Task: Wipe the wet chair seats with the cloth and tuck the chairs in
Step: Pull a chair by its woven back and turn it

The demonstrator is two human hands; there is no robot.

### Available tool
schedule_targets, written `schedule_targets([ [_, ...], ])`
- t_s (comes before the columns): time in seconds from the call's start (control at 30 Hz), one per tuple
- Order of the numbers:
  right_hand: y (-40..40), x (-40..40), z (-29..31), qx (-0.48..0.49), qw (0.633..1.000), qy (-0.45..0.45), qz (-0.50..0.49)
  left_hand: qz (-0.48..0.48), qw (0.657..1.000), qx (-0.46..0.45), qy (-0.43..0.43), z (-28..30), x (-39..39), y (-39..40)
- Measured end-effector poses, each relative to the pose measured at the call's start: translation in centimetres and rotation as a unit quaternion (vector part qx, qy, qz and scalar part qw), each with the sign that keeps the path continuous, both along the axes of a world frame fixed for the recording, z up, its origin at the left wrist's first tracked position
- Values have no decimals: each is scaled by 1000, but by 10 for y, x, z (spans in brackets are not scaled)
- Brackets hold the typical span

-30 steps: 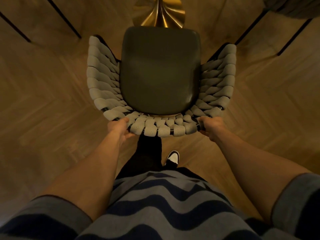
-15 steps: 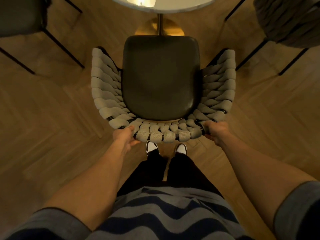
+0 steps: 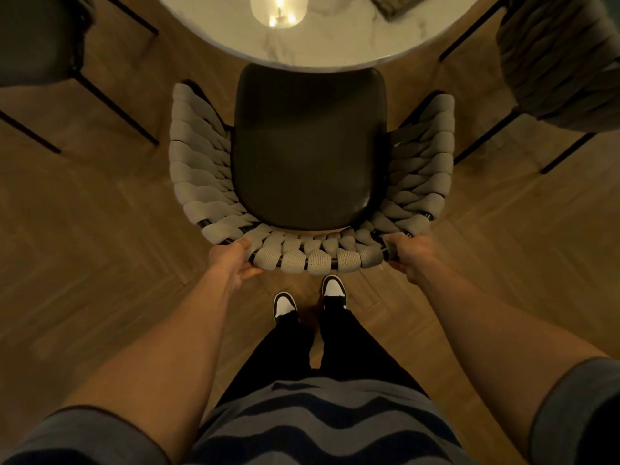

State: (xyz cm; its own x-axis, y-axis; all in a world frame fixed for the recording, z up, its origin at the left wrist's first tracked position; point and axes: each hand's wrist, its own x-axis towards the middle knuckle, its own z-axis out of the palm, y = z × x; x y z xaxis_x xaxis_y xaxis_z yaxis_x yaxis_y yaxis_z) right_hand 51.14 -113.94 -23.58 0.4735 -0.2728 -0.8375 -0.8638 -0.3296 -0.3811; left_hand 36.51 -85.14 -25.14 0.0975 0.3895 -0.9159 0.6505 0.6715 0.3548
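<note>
A chair with a dark seat (image 3: 308, 149) and a grey woven backrest (image 3: 315, 258) stands straight in front of me. The seat's far edge lies under the rim of the round marble table (image 3: 335, 45). My left hand (image 3: 231, 263) grips the backrest's top rail at its left end. My right hand (image 3: 407, 256) grips the same rail at its right end. A folded grey cloth (image 3: 399, 5) lies on the table at the far right, partly cut off by the frame's top edge.
A second dark chair (image 3: 37, 38) with thin black legs stands at the far left. A third chair with a woven back (image 3: 563, 62) stands at the far right. A lamp's reflection (image 3: 278, 10) glows on the tabletop. My feet (image 3: 308, 302) stand on wooden flooring behind the chair.
The chair has slid forward toward the table, and its seat front now lies under the tabletop. I have stepped forward behind it, with both hands still on the backrest.
</note>
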Motion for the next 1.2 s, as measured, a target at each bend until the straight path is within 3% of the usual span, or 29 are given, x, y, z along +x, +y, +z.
schedule_targets([
  [0.23, -8, -14, 7, 32, 999, -20, -26, -33, 999, -10, -1, 7, -4, 3],
  [0.37, -12, -27, 11, 32, 998, 42, 23, -38, 998, 41, 3, 18, -18, -2],
  [0.5, -1, -47, 27, 56, 985, 85, 140, -53, 992, 112, 17, 32, -40, -12],
  [0.67, 31, -62, 42, 74, 940, 89, 320, -106, 982, 158, -9, 47, -71, -18],
  [0.93, 144, -69, 40, 94, 863, 73, 492, -188, 976, 106, 13, 57, -129, 32],
  [1.2, 316, -102, 34, 43, 774, 19, 632, -141, 983, 119, 24, 58, -201, 153],
])
